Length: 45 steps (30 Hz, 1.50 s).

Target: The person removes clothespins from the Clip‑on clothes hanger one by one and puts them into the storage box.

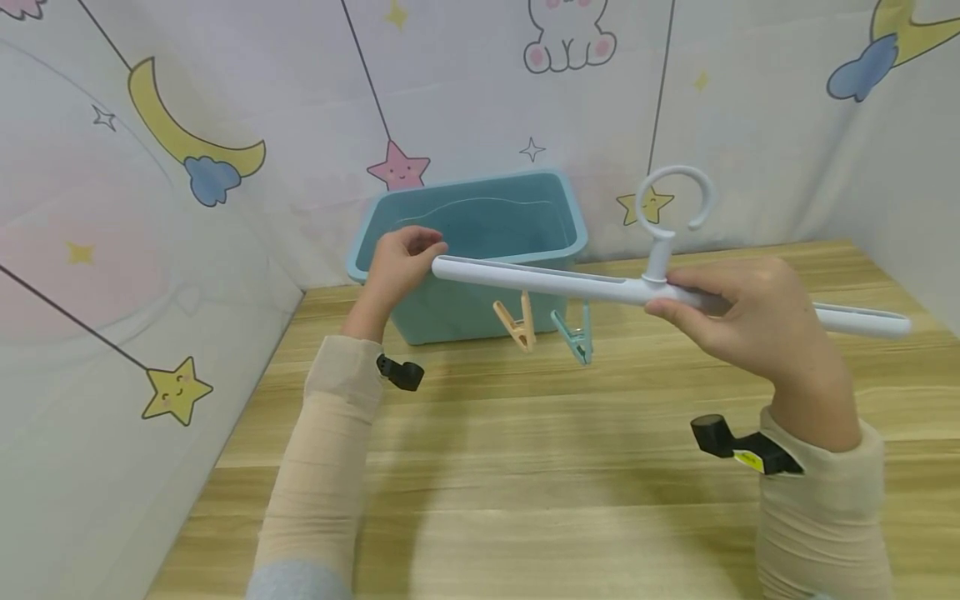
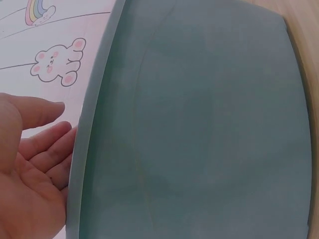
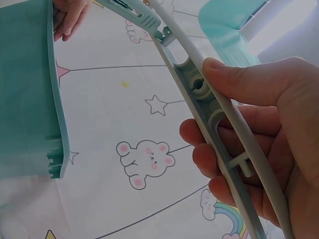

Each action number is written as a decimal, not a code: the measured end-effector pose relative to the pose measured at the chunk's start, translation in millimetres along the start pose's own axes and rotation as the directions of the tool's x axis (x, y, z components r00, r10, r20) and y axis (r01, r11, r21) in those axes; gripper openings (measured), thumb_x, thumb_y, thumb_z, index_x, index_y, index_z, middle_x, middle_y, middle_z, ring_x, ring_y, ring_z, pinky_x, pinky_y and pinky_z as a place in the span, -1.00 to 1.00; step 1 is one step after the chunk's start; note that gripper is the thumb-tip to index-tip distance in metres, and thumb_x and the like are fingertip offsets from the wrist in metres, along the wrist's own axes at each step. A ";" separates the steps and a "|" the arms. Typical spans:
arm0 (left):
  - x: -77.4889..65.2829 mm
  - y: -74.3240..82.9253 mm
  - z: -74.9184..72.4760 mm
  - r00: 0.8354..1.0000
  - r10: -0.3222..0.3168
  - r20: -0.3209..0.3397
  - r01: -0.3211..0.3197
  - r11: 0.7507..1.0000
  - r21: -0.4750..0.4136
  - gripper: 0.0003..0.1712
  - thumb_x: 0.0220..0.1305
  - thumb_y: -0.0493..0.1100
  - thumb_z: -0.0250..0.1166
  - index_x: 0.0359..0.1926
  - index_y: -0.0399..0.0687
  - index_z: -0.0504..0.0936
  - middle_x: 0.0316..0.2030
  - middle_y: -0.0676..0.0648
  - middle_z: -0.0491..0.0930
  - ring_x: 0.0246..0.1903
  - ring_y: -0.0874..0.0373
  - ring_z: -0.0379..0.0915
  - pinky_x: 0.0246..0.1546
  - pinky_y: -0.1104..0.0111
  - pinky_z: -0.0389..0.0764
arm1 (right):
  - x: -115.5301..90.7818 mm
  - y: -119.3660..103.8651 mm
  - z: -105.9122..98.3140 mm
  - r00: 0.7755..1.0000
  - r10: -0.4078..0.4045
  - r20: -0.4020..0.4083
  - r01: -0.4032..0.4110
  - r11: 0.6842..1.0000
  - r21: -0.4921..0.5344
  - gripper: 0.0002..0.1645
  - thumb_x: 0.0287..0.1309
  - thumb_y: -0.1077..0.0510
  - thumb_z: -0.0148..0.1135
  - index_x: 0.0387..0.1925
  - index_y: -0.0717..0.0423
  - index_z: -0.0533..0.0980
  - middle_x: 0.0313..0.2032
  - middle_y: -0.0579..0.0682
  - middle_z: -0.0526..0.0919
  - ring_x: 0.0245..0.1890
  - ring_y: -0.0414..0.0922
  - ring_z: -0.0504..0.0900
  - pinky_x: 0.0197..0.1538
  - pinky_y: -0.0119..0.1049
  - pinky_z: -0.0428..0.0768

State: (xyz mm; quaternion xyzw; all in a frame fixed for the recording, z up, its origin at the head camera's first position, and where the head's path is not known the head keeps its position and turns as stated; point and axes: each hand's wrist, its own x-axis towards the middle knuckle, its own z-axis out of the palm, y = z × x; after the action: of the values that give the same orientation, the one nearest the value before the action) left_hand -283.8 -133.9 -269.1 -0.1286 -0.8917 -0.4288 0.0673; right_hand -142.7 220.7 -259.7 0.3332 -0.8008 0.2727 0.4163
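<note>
My right hand (image 1: 757, 312) grips a white plastic clothes hanger (image 1: 555, 281) just beside the base of its round hook, holding the bar out level over the table. From the bar's underside hang a peach clip (image 1: 519, 323) and a teal clip (image 1: 577, 333). The right wrist view shows the hollow underside of the hanger (image 3: 212, 117), with thumb on one side and fingers on the other. My left hand (image 1: 402, 265) is near the hanger's left end, in front of the bin's rim. In the left wrist view its thumb and fingers are apart with nothing between them.
A blue-green plastic bin (image 1: 480, 187) stands at the back of the wood-grain table (image 1: 525, 467), against a printed white cloth backdrop (image 1: 465, 83). More of that cloth (image 1: 75, 467) runs down the left side.
</note>
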 end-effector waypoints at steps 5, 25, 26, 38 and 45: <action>-7.6 -3.0 0.5 0.997 0.066 -0.036 -0.069 0.995 -0.072 -0.63 0.35 -0.16 0.22 0.10 -0.26 0.57 0.03 -0.22 0.60 0.05 -0.03 0.51 0.08 0.16 0.51 | -0.8 0.4 1.0 1.000 -0.006 -0.016 0.006 1.000 0.001 -0.27 0.16 -0.40 0.13 -0.47 0.18 0.71 -0.65 -0.08 0.66 -0.62 -0.48 0.46 -0.46 -0.61 0.40; -36.9 -6.6 5.8 0.971 0.157 -0.180 -0.217 0.895 -0.390 -0.67 0.29 -0.35 0.25 0.04 -0.45 0.54 -0.04 -0.37 0.58 -0.16 0.34 0.55 -0.05 0.47 0.55 | 1.4 -1.1 -2.6 0.999 0.002 0.039 -0.001 1.000 -0.020 -0.25 0.20 -0.40 0.06 -0.45 0.21 0.70 -0.64 -0.07 0.65 -0.62 -0.48 0.46 -0.47 -0.60 0.38; -38.9 -5.8 6.5 0.972 0.156 -0.177 -0.216 0.891 -0.399 -0.67 0.29 -0.35 0.25 0.04 -0.46 0.53 -0.03 -0.37 0.58 -0.15 0.33 0.55 -0.06 0.48 0.55 | 1.4 -1.0 -2.4 0.999 0.002 0.038 -0.001 1.000 -0.018 -0.25 0.21 -0.39 0.07 -0.45 0.21 0.70 -0.64 -0.07 0.65 -0.62 -0.47 0.46 -0.46 -0.60 0.38; -63.5 6.3 19.0 0.968 0.242 -0.072 -0.245 0.830 -0.501 -0.69 0.28 -0.42 0.21 0.04 -0.48 0.52 -0.26 0.22 0.66 -0.15 0.26 0.59 0.00 0.38 0.55 | -1.3 2.4 2.8 1.000 -0.004 -0.028 0.003 1.000 -0.025 -0.26 0.16 -0.42 0.12 -0.47 0.18 0.71 -0.64 -0.06 0.67 -0.61 -0.45 0.48 -0.45 -0.58 0.40; -72.3 11.5 26.2 0.938 0.340 -0.059 -0.315 0.774 -0.549 -0.72 0.29 -0.43 0.18 0.00 -0.52 0.51 -0.26 0.11 0.68 -0.14 0.22 0.60 -0.02 0.37 0.55 | -1.9 1.9 2.7 1.000 0.003 -0.024 -0.003 1.000 -0.028 -0.24 0.16 -0.43 0.10 -0.47 0.19 0.71 -0.62 -0.05 0.68 -0.58 -0.49 0.49 -0.43 -0.59 0.40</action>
State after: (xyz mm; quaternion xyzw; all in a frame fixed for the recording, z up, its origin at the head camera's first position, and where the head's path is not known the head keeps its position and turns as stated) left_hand -211.5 -118.9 -293.5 -0.3051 -0.6953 -0.6456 0.0814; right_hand -144.7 220.5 -263.0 0.3229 -0.8000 0.2661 0.4301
